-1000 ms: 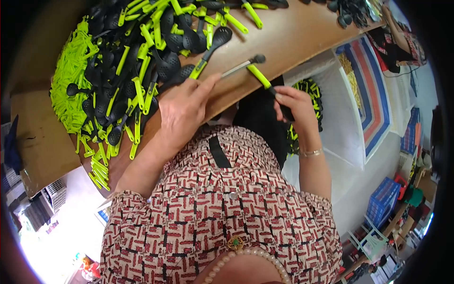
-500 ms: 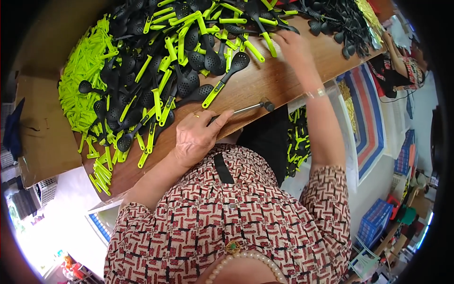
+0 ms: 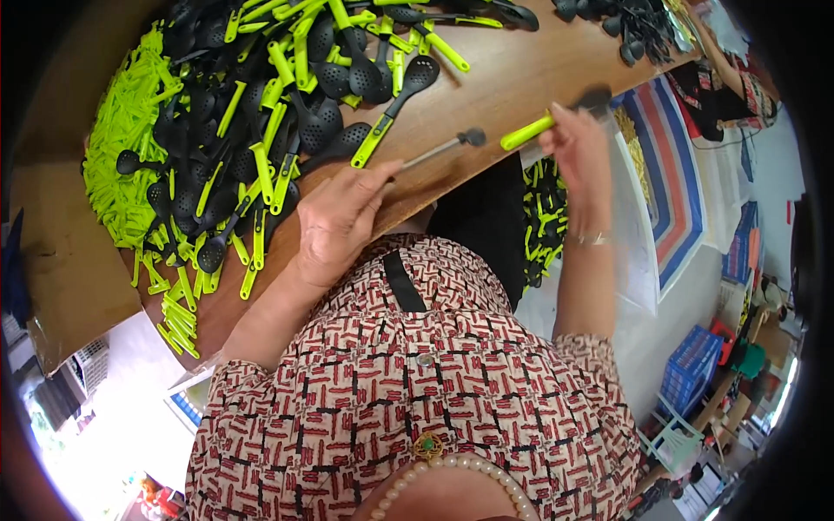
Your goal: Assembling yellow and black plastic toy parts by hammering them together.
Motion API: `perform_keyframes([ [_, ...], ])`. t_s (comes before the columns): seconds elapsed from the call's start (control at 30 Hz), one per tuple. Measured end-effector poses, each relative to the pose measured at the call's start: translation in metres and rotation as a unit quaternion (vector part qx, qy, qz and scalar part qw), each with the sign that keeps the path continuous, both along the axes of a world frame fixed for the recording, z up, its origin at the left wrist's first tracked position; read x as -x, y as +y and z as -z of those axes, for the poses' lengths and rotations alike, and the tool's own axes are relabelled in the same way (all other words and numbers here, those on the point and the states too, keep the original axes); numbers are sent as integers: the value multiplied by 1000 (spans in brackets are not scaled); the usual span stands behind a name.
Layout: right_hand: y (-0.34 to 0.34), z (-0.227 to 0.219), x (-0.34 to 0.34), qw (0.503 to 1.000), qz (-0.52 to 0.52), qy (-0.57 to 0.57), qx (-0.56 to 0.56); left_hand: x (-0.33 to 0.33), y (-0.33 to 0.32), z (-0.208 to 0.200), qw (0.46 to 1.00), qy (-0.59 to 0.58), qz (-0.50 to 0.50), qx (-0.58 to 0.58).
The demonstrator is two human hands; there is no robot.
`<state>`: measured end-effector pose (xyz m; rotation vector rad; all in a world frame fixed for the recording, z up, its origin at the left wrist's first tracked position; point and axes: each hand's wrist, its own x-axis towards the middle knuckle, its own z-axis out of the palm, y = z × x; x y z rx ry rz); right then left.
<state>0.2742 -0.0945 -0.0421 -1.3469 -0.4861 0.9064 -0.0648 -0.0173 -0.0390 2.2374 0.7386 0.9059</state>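
My left hand [image 3: 334,226] is closed on a small hammer [image 3: 434,152], its metal shaft slanting right over the table's near edge to a dark head. Farther right, my right hand [image 3: 580,148] grips a kitchen spoon [image 3: 526,133] by its lime-green handle. The spoon's black head points up and right and is smeared by motion, so its exact kind is unclear. A slotted spoon [image 3: 389,122] with a green-and-black handle lies alone by the edge of the pile, just beyond my left hand.
Across the wooden table [image 3: 486,74] spreads a pile of black spoon heads [image 3: 321,126] and green handles [image 3: 122,165]. More black heads [image 3: 634,35] lie at the far right. Below the edge, a clear bag [image 3: 543,226] holds green-and-black pieces. Another person's arm [image 3: 725,65] shows at right.
My right hand has drawn back from the far side of the table toward the near right edge, bringing a green-handled spoon with it. The left hand keeps the hammer.
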Motion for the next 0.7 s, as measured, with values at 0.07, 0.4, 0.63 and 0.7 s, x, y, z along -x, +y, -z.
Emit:
perform_keyframes([
  [0.07,-36,35,22,991,31,124,-25,-2,0,-2,996,-14,5,85],
  [0.4,-24,61,103,954,174,208,-128,-37,-18,-12,992,117,32,-46],
  [0.63,-18,59,106,960,195,157,-126,-41,-12,-15,993,66,22,-93],
  [0.7,-17,55,107,960,198,157,-123,-41,-9,-15,984,148,49,-91],
])
